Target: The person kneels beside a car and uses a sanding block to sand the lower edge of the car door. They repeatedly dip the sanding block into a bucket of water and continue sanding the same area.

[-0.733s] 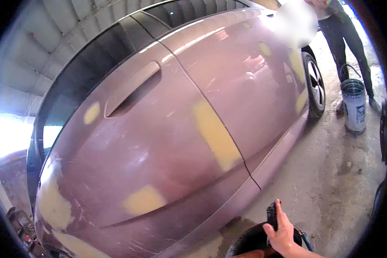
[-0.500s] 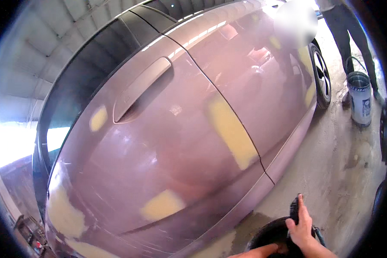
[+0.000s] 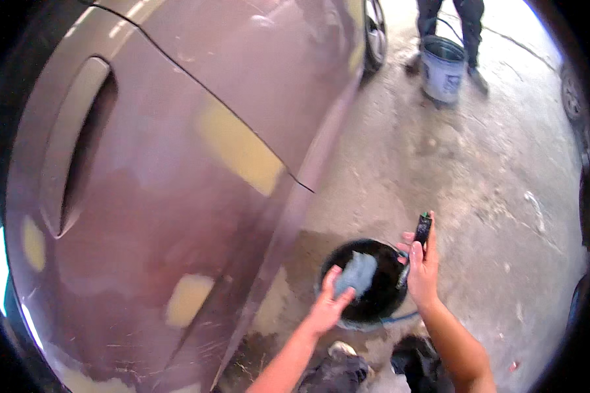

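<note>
Over a round black bucket (image 3: 355, 324) on the floor, my left hand (image 3: 326, 308) grips a wet-looking, light blue-grey cloth (image 3: 359, 272). Dark water seems to fill the bucket. My right hand (image 3: 424, 272) is beside the bucket's right rim, its fingers closed round a narrow black block (image 3: 423, 228) with a bit of green at its top end. The block stands upright; its exact kind does not show. To the left is a dull mauve car door (image 3: 157, 170) with a yellowish filler patch (image 3: 246, 150) near the door seam and a paler patch (image 3: 190, 300) lower down.
A door handle (image 3: 78, 137) sticks out at the upper left. Ahead, a person's dark-trousered legs (image 3: 472, 29) stand behind a white bucket (image 3: 443, 75). Another car's wheel (image 3: 572, 95) shows at the right edge. Wet concrete floor (image 3: 373, 177) runs between. My shoes are below the black bucket.
My view has swung down and to the right, bringing the bucket further into sight. My left hand, earlier low at the bucket, now shows with the cloth. My right hand still holds the black block.
</note>
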Demonstrator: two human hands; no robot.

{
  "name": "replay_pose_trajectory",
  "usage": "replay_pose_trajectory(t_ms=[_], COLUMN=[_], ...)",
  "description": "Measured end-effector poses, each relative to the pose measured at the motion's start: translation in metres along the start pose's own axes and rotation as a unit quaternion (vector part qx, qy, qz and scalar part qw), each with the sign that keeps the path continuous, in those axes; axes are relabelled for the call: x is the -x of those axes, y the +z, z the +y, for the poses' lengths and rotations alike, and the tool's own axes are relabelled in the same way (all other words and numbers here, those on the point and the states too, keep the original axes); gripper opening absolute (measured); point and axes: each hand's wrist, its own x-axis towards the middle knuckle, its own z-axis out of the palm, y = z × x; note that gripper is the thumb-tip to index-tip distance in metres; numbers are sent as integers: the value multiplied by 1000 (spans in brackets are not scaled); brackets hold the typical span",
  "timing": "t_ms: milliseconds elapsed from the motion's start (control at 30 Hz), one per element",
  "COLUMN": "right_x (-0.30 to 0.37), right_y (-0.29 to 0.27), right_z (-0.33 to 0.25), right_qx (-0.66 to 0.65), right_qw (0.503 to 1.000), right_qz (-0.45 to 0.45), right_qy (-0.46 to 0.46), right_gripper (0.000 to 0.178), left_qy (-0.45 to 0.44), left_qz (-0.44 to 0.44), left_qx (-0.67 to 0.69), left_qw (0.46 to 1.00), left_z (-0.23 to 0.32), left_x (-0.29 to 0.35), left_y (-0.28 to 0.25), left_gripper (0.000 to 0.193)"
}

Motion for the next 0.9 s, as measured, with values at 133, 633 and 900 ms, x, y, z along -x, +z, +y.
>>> replay_pose_trajectory(t_ms=[133, 633, 900], right_x=[62, 159, 209], right_y=[-81, 79, 228], right_z=[-4, -73, -82], right_qx=[27, -3, 15], right_qw=[997, 982, 972], right_qz=[50, -77, -107], right_qy=[51, 174, 207], right_gripper=[63, 67, 71], left_qy=[-64, 156, 300], left_qz=[5, 356, 432], left_qx=[274, 129, -601], left_qw=[959, 912, 602], left_z=[38, 294, 428], left_x=[55, 114, 224], left_y=[32, -175, -367], left_gripper=[40, 25, 36])
